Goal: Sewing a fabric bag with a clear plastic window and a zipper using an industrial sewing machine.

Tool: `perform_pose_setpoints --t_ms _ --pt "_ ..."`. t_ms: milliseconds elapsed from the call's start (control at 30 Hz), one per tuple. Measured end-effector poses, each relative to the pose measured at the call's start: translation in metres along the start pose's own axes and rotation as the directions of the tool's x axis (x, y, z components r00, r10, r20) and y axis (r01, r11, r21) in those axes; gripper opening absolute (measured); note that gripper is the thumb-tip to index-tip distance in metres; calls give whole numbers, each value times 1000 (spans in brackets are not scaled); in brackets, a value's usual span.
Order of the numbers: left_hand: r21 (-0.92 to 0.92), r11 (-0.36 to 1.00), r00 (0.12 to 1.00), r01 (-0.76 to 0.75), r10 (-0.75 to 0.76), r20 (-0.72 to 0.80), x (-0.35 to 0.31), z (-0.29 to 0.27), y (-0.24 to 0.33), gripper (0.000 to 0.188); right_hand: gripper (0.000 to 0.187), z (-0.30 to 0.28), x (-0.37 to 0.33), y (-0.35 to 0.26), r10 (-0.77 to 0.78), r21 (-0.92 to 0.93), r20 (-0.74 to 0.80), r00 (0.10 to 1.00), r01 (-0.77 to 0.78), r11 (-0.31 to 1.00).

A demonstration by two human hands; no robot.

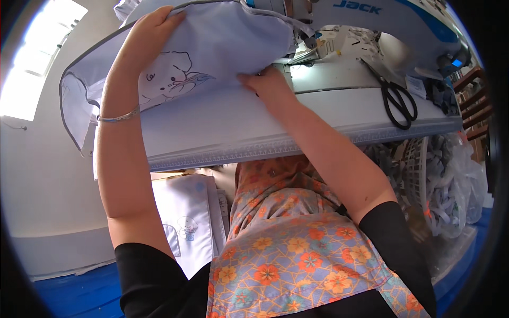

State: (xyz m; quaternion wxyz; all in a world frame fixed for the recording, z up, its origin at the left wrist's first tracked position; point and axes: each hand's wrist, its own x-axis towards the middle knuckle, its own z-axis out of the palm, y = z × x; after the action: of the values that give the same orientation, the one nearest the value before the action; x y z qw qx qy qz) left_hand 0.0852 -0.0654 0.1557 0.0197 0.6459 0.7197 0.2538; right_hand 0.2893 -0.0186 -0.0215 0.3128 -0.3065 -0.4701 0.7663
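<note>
A pale lavender cloth piece [228, 37] with dark piping along its edge and a printed cartoon animal spreads over the left of the sewing machine bed. My left hand [149, 40] is closed on its far part, near the upper piped edge. Close to the needle area, my right hand [269, 87] pinches the cloth's near edge between thumb and fingers; small dark bits show at its fingertips. The sewing machine [371, 21], white and blue, stands at the far right, with the cloth reaching up to its presser foot area. Its needle tip is hard to make out.
Black-handled scissors [397, 100] lie right on the sewing table [339, 106], whose front edge carries a ruler strip. Thread scraps lie behind them. Below at right are a white plastic basket [416, 164] and a clear bag. Folded printed cloth [185, 212] lies below at left.
</note>
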Motion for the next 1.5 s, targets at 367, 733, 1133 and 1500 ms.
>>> perform_pose_setpoints --t_ms 367,733,1133,1500 --pt "-12 999 998 -43 44 38 -10 9 31 35 50 -15 -60 27 -563 -509 673 480 853 119" --pt "334 770 819 -544 574 11 -66 46 46 19 58 20 -181 63 117 -322 851 512 334 886" --pt "393 709 811 -585 507 292 -201 104 24 12 44 -4 -155 114 8 -151 970 245 570 808" --pt "547 586 802 -597 442 402 -150 77 5 12 50 94 -145 105 191 -334 941 278 688 644"
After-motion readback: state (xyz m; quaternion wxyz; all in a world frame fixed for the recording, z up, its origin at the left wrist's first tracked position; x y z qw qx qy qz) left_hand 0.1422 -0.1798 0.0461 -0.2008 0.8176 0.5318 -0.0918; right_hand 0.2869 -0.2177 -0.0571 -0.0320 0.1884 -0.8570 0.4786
